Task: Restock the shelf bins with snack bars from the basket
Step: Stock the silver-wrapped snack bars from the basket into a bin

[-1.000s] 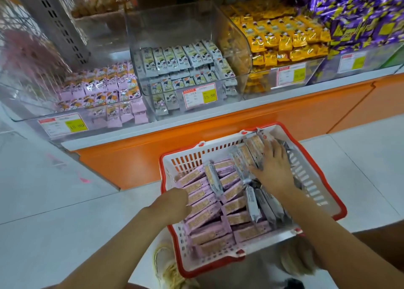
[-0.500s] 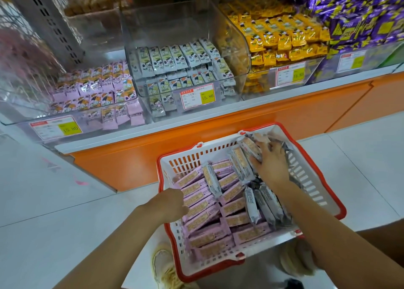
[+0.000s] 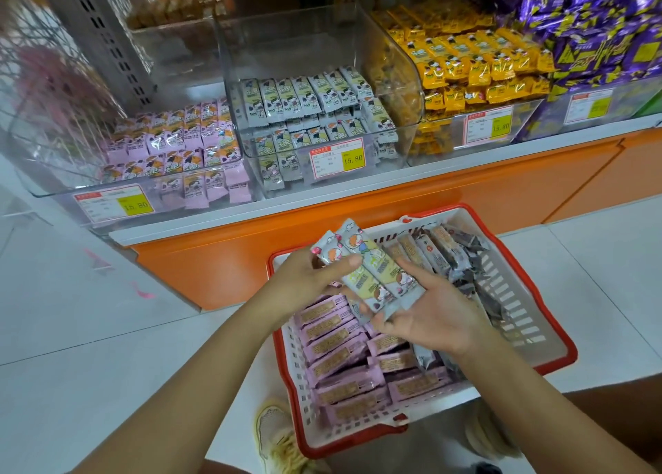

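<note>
I face a long orange counter (image 3: 501,190) with a pale top edge. Pale, glossy floor tiles (image 3: 89,330) spread below it, and a grey slotted shelf post (image 3: 104,40) rises above its left end.
</note>
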### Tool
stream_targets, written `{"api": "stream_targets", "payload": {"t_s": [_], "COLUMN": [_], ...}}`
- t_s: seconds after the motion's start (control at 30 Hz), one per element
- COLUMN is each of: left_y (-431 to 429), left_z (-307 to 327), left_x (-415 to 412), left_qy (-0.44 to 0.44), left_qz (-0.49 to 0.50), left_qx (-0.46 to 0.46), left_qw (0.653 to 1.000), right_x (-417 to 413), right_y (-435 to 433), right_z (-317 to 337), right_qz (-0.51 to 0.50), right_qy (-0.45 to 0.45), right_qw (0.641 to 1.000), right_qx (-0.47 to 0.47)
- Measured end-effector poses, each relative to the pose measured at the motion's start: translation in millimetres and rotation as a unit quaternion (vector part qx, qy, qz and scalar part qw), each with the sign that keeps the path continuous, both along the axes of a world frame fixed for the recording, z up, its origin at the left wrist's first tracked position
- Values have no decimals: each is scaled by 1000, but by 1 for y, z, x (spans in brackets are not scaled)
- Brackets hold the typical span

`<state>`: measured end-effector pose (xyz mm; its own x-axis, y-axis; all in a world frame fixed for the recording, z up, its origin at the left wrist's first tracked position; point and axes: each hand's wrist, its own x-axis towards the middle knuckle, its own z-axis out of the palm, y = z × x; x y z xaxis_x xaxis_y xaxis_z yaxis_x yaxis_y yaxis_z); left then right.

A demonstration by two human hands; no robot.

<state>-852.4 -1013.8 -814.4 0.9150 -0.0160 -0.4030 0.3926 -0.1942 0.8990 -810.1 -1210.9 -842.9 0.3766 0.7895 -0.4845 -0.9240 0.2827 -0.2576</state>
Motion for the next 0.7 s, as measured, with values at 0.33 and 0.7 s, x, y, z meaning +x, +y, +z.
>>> {"api": "stream_targets", "payload": {"t_s": [0.33, 0.7], "left_y": [5, 35], "left_z": [35, 81], "left_x": [0, 16], "left_qy": [-10, -115], "left_qz": [154, 257], "left_qx": [-123, -179], "left_qw": [980, 943], "right_x": [-7, 29], "right_y": [22, 92], "right_z": [50, 87], "right_qz": [27, -118], "right_qy": [-382, -863], "right_qw": [880, 334], "right_qx": [-282, -362]}}
